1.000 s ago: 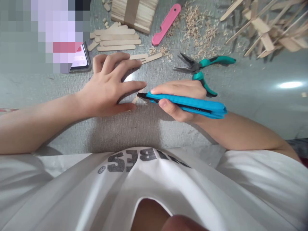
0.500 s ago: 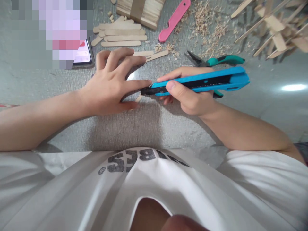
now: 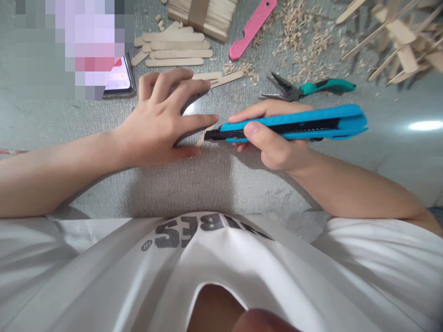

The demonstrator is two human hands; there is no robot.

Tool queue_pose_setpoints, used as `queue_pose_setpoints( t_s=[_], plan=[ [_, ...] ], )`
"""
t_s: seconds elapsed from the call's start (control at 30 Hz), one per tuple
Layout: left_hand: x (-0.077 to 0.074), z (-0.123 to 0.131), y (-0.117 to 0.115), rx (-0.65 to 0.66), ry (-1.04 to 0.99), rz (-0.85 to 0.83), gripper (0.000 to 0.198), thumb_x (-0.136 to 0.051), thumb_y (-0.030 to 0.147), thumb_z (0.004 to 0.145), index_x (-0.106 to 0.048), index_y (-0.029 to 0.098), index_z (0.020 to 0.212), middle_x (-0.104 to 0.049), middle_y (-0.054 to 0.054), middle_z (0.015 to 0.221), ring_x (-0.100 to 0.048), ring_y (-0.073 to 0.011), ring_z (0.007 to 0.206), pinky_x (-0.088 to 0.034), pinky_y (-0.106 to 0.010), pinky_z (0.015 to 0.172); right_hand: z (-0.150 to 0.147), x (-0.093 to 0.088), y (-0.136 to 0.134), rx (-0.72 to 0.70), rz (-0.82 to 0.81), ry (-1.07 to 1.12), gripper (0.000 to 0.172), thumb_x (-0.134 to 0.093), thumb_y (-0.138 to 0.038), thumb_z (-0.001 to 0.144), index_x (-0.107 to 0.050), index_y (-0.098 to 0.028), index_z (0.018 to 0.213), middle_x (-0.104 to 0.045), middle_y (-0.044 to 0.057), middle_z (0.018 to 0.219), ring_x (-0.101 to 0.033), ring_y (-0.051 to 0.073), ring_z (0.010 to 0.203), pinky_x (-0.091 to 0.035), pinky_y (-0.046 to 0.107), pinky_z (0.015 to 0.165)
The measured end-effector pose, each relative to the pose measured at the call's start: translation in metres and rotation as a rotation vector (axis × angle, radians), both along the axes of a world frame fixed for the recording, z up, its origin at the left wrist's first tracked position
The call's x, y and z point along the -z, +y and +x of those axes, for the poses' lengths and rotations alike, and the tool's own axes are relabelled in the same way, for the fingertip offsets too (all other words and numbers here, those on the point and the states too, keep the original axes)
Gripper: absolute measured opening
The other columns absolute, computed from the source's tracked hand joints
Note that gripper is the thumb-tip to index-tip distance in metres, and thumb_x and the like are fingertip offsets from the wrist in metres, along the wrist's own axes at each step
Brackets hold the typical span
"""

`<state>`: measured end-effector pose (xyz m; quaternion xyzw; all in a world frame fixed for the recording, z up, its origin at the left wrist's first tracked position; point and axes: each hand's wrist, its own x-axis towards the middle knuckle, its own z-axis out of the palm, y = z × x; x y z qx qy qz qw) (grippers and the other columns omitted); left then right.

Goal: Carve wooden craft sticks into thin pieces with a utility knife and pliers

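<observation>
My right hand (image 3: pixel 277 133) is wrapped around a blue utility knife (image 3: pixel 311 122), thumb on its black slider side. The knife lies nearly level, its dark blade end pointing left. That end touches or sits just over a small piece of craft stick (image 3: pixel 201 139). My left hand (image 3: pixel 166 117) rests on the table with fingers spread. Its thumb and index fingertip press down on the two ends of this piece, which they partly cover. Just beyond my left fingertips lie thin split craft sticks (image 3: pixel 226 79).
Farther back are loose craft sticks (image 3: pixel 180 46), a banded bundle of sticks (image 3: pixel 218 18), a pink folding-knife-shaped tool (image 3: pixel 252 30) and wood shavings (image 3: pixel 301 34). Green-handled pliers (image 3: pixel 327 86) lie beyond my right hand. A stick structure (image 3: pixel 401 39) stands back right; a phone (image 3: pixel 119 80) lies left.
The utility knife and my right hand have shifted slightly right and toward me, with the knife's back end lower. My left hand stays in place on the stick piece.
</observation>
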<state>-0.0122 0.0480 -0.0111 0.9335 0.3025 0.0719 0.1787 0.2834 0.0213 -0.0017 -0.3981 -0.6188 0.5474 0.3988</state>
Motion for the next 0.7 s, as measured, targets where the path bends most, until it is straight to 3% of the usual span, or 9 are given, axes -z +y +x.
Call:
queue_pose_setpoints(
  t_s=[0.3,0.47,0.7],
  plan=[
    [-0.0056,0.0022,-0.0017,-0.044,-0.026,-0.099,0.064,-0.069,0.063,0.105,-0.058,0.037,0.162,-0.032,-0.011,0.183,-0.026,-0.0531,0.165,-0.022,-0.082,0.123,0.0092,-0.0011,-0.0009,-0.01,0.141,-0.238,0.025,-0.074,-0.052,0.103,-0.087,-0.035,0.117,-0.081,-0.002,0.076,-0.075,0.02,0.061,-0.065,0.036,0.059],
    [-0.0062,0.0021,-0.0025,-0.03,-0.024,-0.069,0.065,-0.067,0.063,0.105,-0.055,0.038,0.164,-0.033,-0.012,0.182,-0.028,-0.0541,0.164,-0.025,-0.083,0.12,0.0091,-0.0013,-0.0016,-0.021,0.183,-0.223,0.024,-0.074,-0.047,0.104,-0.086,-0.033,0.119,-0.08,-0.003,0.073,-0.075,0.017,0.061,-0.061,0.033,0.056],
    [0.0004,-0.0014,-0.0007,0.006,-0.02,-0.014,0.069,-0.064,0.066,0.106,-0.05,0.038,0.168,-0.029,-0.014,0.183,-0.028,-0.0551,0.163,-0.026,-0.081,0.117,0.006,-0.0041,-0.0006,-0.01,0.274,-0.214,0.022,-0.075,-0.039,0.103,-0.087,-0.027,0.116,-0.081,-0.003,0.075,-0.075,0.015,0.063,-0.06,0.032,0.063]
  ],
)
